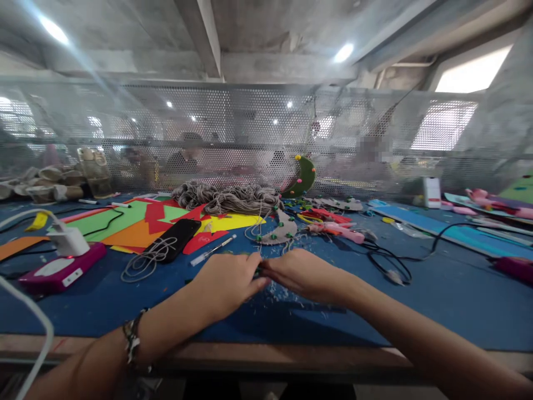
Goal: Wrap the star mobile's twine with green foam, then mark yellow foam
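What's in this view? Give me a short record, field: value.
left hand: fingertips meeting the right hand's, bracelet on wrist
right hand: palm down
between hands: small dark item, mostly hidden, identity unclear
just beyond: grey crescent with green bits
left side: pen, phone partly under cord, charger on purple power strip
back: grey rope pile, green crescent
surface: blue table
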Demonstrator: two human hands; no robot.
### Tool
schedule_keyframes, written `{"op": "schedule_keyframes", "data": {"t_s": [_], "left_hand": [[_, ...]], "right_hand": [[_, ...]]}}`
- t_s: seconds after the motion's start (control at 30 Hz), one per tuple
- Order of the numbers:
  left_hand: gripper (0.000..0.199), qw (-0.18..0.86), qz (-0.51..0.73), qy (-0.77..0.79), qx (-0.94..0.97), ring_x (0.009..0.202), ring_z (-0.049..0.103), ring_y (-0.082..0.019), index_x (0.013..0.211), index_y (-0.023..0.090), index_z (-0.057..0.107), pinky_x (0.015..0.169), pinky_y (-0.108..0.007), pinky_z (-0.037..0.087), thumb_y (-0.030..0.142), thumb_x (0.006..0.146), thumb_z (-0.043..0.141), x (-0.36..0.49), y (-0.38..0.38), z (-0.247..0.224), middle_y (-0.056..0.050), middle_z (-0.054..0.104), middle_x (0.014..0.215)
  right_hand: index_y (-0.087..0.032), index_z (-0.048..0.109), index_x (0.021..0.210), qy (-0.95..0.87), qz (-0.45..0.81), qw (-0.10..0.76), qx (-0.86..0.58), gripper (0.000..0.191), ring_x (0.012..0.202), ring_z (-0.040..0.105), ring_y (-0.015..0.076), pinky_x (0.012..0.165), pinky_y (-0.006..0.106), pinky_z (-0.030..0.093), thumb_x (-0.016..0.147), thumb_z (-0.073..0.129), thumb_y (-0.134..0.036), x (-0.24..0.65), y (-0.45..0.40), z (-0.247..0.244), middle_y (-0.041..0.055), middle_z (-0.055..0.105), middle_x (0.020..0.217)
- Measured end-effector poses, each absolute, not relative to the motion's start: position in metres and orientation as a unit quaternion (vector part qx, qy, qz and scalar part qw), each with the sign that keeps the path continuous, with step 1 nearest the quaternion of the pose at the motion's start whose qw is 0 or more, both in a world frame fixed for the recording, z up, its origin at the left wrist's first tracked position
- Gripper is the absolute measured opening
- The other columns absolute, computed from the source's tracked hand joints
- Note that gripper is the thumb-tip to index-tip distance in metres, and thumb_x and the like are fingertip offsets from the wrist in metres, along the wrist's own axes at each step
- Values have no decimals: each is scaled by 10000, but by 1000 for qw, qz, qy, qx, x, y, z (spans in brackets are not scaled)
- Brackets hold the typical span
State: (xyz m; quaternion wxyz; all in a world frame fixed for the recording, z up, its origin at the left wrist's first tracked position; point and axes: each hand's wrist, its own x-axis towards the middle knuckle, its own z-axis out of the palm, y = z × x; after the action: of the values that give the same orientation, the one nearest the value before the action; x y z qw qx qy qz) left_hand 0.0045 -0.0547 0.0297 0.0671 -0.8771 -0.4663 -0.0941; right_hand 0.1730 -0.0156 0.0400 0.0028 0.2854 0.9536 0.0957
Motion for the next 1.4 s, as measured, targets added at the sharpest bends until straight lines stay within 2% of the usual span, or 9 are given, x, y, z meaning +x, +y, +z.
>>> {"op": "schedule_keyframes", "data": {"t_s": [0.17, 0.3, 0.43, 0.77, 0.97, 1.03, 1.17, 1.23, 1.4], "left_hand": [[311, 110, -61, -419, -899, 584, 599, -207, 845, 148, 534, 469, -264, 383, 288, 885, 258, 0, -40, 33, -52, 626, 652], [340, 86, -95, -391, -911, 562, 563, -145, 759, 162, 545, 505, -229, 363, 288, 886, 256, -9, -26, 34, -20, 604, 614], [297, 10, -111, -396, -912, 468, 498, -87, 767, 153, 552, 511, -203, 348, 250, 869, 291, -13, -8, 34, 3, 600, 597], [322, -54, -82, -389, -916, 420, 486, -90, 719, 157, 544, 527, -193, 359, 270, 873, 285, -23, 11, 23, 33, 526, 413], [375, -142, -55, -367, -918, 466, 534, -78, 690, 154, 530, 580, -176, 397, 297, 890, 246, -50, 23, 33, 20, 582, 473], [386, -111, -53, -381, -916, 550, 569, -100, 711, 152, 545, 605, -198, 406, 330, 888, 252, -53, 24, 35, -12, 630, 590], [349, 97, -102, -419, -897, 803, 580, -224, 996, 150, 523, 658, -306, 411, 419, 836, 366, -32, 16, 26, -95, 623, 946], [326, 145, -103, -380, -908, 785, 584, -233, 1014, 152, 505, 647, -322, 415, 393, 838, 375, -15, 9, 18, -82, 624, 920], [264, 194, -87, -358, -909, 584, 591, -187, 854, 144, 512, 511, -271, 399, 251, 880, 272, 4, 1, -2, -47, 617, 663]], "right_hand": [[-154, 490, 660, 970, -45, -27, 238, 316, 480, 484, 62, 514, 176, 350, 877, 266, -203, 175, -7, 55, -18, 542, 531], [-147, 491, 727, 967, -100, -44, 229, 311, 499, 468, 56, 537, 178, 365, 882, 225, -192, 175, 4, 58, -7, 548, 617], [-138, 504, 754, 970, -73, -51, 227, 256, 521, 453, 61, 551, 189, 350, 856, 272, -173, 168, 21, 54, 5, 535, 668], [-142, 502, 581, 951, -3, -77, 299, 190, 437, 300, 61, 472, 199, 226, 725, 378, -149, 173, 30, 32, -27, 435, 486], [-143, 491, 572, 945, -71, -54, 315, 200, 398, 371, 63, 476, 193, 283, 724, 364, -116, 191, 41, 35, -29, 475, 433], [-139, 514, 613, 942, -111, -54, 312, 215, 389, 401, 63, 490, 188, 322, 748, 348, -121, 196, 44, 37, -36, 477, 408], [-131, 543, 687, 939, -186, -51, 284, 274, 375, 441, 64, 513, 183, 371, 813, 301, -156, 192, 39, 38, -60, 426, 353], [-133, 548, 694, 948, -186, -39, 254, 277, 377, 443, 61, 513, 179, 375, 824, 305, -161, 185, 32, 36, -64, 418, 352], [-134, 533, 772, 944, -197, -12, 266, 275, 306, 389, 38, 395, 161, 331, 841, 271, -181, 179, 23, 35, -46, 495, 450]]}}
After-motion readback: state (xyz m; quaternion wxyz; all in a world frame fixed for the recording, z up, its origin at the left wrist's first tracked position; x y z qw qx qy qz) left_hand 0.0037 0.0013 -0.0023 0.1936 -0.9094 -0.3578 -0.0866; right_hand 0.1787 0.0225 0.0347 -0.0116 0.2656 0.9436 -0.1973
